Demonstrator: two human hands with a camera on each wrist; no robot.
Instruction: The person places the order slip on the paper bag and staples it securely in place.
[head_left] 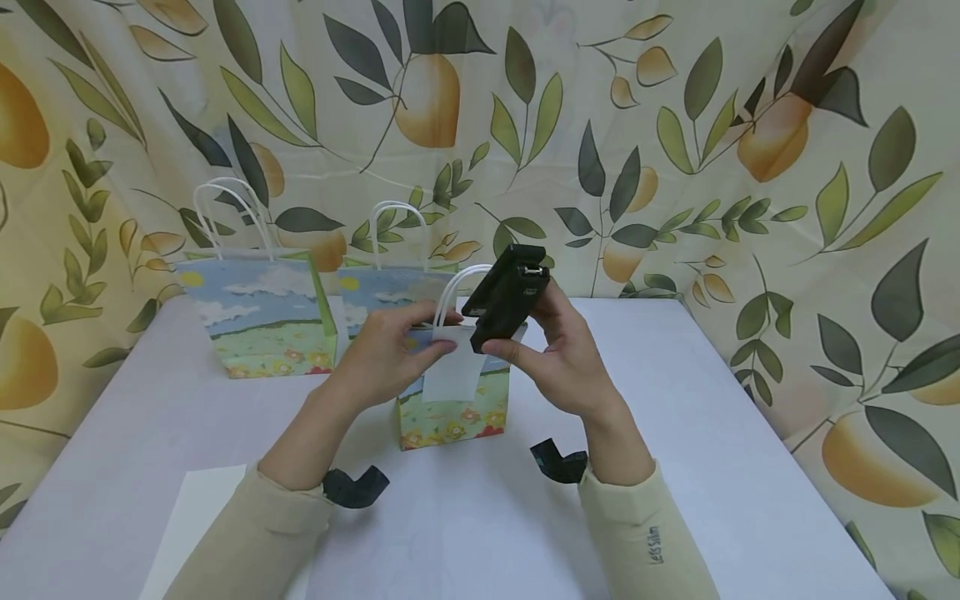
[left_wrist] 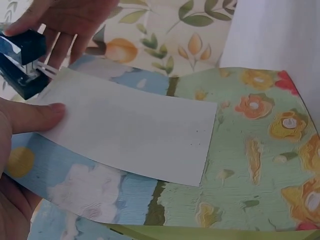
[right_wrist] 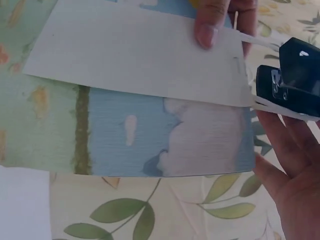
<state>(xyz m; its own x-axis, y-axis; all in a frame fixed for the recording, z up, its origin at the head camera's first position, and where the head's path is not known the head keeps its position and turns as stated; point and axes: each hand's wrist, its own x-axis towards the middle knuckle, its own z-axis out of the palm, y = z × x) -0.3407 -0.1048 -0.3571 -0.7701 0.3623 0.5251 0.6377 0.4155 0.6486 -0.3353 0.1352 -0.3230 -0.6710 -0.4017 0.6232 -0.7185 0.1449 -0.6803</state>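
Observation:
My right hand (head_left: 570, 354) holds a black stapler (head_left: 510, 296) at the top edge of a small paper gift bag (head_left: 453, 421). The stapler's jaws stand apart, just beyond the edge in the right wrist view. My left hand (head_left: 386, 354) pinches a white paper card (head_left: 452, 375) against the bag's upper front, thumb on the card and fingers behind. A thin staple (right_wrist: 236, 64) shows in the card near its top end. The bag has white rope handles (head_left: 450, 292) and a painted sky and flower meadow (left_wrist: 255, 107).
Two similar gift bags, a left one (head_left: 262, 317) and a middle one (head_left: 367, 287), stand at the back left of the white table (head_left: 675, 417). A white paper sheet (head_left: 187, 517) lies at the front left, partly under my left sleeve. A patterned curtain (head_left: 525, 192) hangs behind.

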